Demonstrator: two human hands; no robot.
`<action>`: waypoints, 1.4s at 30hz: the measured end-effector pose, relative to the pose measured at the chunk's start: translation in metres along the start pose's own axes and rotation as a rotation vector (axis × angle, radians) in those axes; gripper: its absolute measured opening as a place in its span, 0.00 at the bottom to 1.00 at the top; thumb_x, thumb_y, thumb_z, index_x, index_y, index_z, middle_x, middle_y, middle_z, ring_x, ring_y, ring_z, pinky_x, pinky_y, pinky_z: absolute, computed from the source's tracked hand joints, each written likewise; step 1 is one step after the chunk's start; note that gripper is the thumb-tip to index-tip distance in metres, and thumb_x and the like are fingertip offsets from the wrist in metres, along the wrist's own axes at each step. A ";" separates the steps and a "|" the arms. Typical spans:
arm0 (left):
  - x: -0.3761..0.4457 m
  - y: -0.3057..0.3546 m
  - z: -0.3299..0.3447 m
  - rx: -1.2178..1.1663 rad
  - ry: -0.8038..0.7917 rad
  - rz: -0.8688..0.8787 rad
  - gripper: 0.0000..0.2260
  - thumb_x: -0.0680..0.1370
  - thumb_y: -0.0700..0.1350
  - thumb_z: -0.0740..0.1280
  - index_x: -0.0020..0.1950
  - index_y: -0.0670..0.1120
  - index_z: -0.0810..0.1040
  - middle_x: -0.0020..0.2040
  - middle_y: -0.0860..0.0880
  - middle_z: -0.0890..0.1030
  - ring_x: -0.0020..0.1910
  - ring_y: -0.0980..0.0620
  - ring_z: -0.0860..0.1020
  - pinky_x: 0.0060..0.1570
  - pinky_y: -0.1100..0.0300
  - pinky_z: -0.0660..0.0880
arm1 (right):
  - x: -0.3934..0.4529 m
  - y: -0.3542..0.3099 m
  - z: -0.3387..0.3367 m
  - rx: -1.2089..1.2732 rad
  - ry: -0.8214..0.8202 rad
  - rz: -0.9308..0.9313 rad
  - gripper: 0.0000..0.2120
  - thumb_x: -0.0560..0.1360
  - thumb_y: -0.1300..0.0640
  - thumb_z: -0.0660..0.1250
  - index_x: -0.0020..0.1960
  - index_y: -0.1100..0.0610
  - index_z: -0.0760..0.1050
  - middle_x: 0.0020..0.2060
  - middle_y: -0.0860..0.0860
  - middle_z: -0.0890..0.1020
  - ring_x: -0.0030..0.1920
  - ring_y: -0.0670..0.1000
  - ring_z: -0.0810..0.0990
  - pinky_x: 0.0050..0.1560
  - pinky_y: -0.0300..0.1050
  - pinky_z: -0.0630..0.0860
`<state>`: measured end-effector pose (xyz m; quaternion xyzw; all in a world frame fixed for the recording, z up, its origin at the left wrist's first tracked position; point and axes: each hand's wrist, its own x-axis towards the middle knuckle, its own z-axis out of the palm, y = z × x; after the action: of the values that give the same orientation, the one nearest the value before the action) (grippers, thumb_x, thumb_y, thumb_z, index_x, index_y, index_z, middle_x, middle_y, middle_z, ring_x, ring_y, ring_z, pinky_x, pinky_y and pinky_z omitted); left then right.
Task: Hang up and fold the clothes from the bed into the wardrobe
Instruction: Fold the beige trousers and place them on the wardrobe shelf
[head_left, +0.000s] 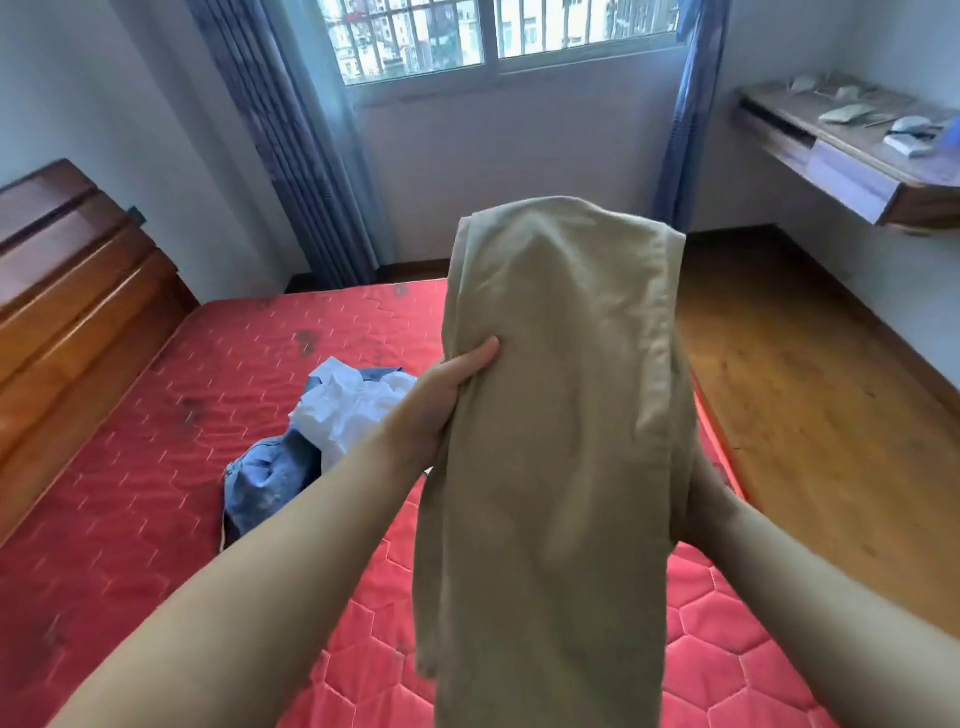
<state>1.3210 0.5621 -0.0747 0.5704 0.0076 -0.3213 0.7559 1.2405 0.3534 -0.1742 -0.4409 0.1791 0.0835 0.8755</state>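
Above the near edge of the bed, a pair of folded khaki trousers (561, 441) was held up in both hands, hanging from about twelve o'clock down past six o'clock and filling the middle of the view. The left hand (447, 395), reaching in from seven o'clock, gripped the left edge of the cloth, its thumb pressed flat on the front and its fingers hidden behind. The right hand (709, 499), coming in from five o'clock, was tucked behind the right edge of the trousers; its fingers were out of sight, so I could not tell whether they were curled on the cloth or merely spread against it.

Below and beyond the hands lay the bed (182, 415), a red quilted mattress with a honeycomb stitch and a few dark marks. At about nine o'clock on it, partly behind the left forearm, sat a small heap of clothes: a crumpled white garment (353, 410) on top of blue jeans (270, 483).

Further off at ten o'clock stood the wooden headboard (72, 291) against the wall. At three o'clock the wooden floor (810, 384) ran along the bed's right side. At two o'clock a wooden shelf (852, 156) with a drawer was fixed to the wall, with several small pale items on it, too blurred to name. At twelve o'clock, farthest away, a barred window (493, 36) showed buildings outside, flanked by blue curtains (291, 140).
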 end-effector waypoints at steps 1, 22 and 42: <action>0.003 -0.003 -0.005 -0.001 0.025 -0.035 0.16 0.77 0.52 0.67 0.56 0.41 0.82 0.52 0.44 0.85 0.48 0.48 0.84 0.47 0.57 0.81 | -0.003 0.002 0.001 0.002 -0.003 -0.002 0.21 0.68 0.38 0.68 0.38 0.56 0.84 0.32 0.53 0.83 0.31 0.51 0.82 0.31 0.41 0.80; 0.004 -0.089 -0.045 0.194 0.051 0.030 0.13 0.72 0.40 0.74 0.55 0.39 0.82 0.53 0.39 0.84 0.52 0.45 0.83 0.48 0.56 0.80 | -0.006 0.004 -0.009 -0.660 0.479 -0.102 0.32 0.70 0.43 0.74 0.67 0.52 0.66 0.49 0.53 0.80 0.50 0.53 0.81 0.55 0.52 0.77; 0.002 -0.072 -0.054 0.100 0.172 0.081 0.04 0.76 0.41 0.70 0.46 0.41 0.83 0.40 0.43 0.85 0.40 0.48 0.83 0.39 0.58 0.80 | 0.008 0.033 -0.014 -0.456 0.245 0.038 0.29 0.67 0.35 0.71 0.63 0.48 0.71 0.50 0.49 0.82 0.45 0.48 0.80 0.41 0.48 0.76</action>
<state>1.3065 0.5971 -0.1558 0.6327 0.0335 -0.2404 0.7354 1.2347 0.3620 -0.2091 -0.6301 0.2685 0.0843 0.7237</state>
